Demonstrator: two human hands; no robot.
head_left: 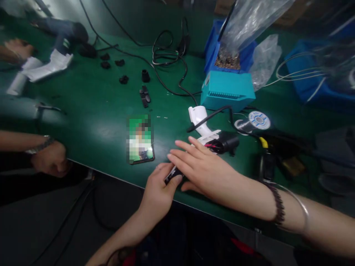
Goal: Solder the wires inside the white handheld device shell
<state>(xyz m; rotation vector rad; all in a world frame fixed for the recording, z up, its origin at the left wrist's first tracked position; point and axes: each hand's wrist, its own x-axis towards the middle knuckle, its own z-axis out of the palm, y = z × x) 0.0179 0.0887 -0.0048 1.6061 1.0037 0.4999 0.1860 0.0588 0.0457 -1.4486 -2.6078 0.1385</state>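
My left hand (159, 186) is closed round a narrow black part with pale markings (172, 175), near the table's front edge. Over that part lies my right hand (198, 166), fingers stretched out and hiding much of it. Just beyond my fingertips is a white curved plastic housing (202, 123), with a black cylindrical body (229, 143) beside it and thin red wires showing. Whether the part in my left hand joins this housing is hidden. A phone (142, 161) lies to the left, its screen blurred out.
A teal box (227, 90) stands before a blue bin (213, 48) of small metal pieces. To the right sits a solder spool (259, 120). Small black parts (144, 96) and cables (166, 55) lie farther back. A co-worker's hand (51, 159) rests at the left edge.
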